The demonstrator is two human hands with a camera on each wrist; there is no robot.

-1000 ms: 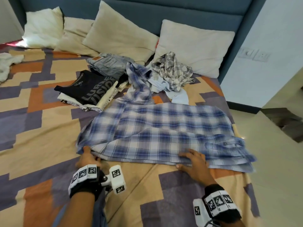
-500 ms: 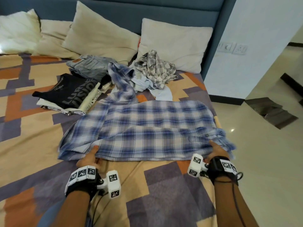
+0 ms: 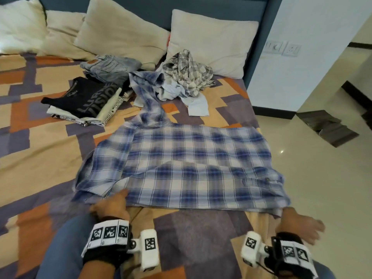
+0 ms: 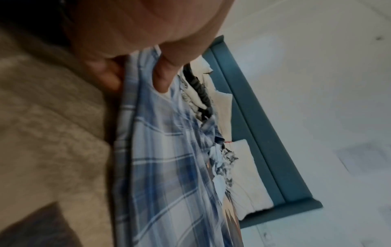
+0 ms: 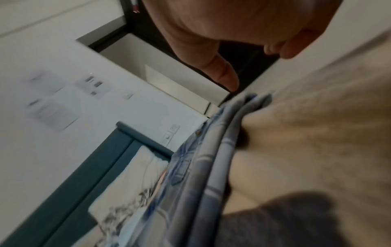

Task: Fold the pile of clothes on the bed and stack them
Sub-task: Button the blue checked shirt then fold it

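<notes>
Pinching the near hem of the blue plaid shirt (image 3: 181, 164), her left hand (image 3: 110, 206) holds firm; the right hand (image 3: 300, 224) has let go, fingers loose beside the bed (image 3: 40, 154) edge. That side seems squared; next fold likely.

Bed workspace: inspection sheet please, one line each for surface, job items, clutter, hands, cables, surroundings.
Surface: bed with a patterned orange, purple and tan cover.
Job's things: blue plaid shirt spread flat near the front edge, one sleeve trailing toward the unfolded pile; folded stack with a dark printed tee on top; folded jeans behind it.
Clutter: pillows along the headboard.
Hands: left hand pinches the shirt's near left hem, thumb on top in the left wrist view; right hand open, off the shirt's right corner.
Cables: thin black cable at the right wrist mount.
Surroundings: blue headboard, wall switches, tiled floor.
</notes>
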